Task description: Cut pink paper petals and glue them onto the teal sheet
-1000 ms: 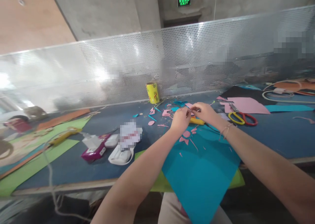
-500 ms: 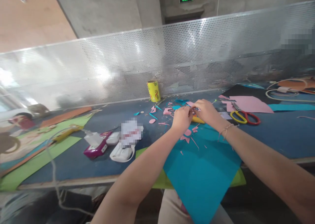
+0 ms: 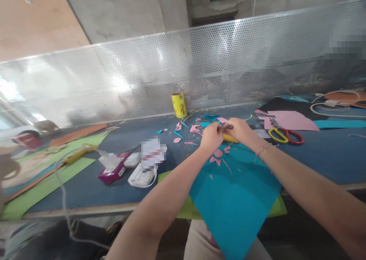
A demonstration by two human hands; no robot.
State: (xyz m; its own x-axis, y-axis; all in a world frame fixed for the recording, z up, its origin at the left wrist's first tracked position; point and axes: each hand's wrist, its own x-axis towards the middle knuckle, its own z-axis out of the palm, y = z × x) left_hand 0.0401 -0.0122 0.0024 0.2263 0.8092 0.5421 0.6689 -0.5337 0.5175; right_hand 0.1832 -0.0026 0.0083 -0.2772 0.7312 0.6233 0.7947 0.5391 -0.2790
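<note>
My left hand [image 3: 211, 136] and my right hand [image 3: 239, 129] meet over the far corner of a blue paper sheet [image 3: 234, 199]. Both pinch a small piece between their fingertips; it is too small to name. Pink paper scraps [image 3: 217, 154] lie on the blue sheet just below my hands. A yellow-handled tool [image 3: 231, 138] lies under my right hand.
Scissors with one yellow and one red handle [image 3: 284, 135] lie to the right beside a pink sheet [image 3: 293, 119]. A yellow roll [image 3: 178, 105] stands by the perforated metal screen. A purple device [image 3: 111, 172], white packs [image 3: 141, 178], a glue gun [image 3: 76, 153] and green sheets lie left.
My hands stay together, pinching and shifting only slightly. The view has drifted a little.
</note>
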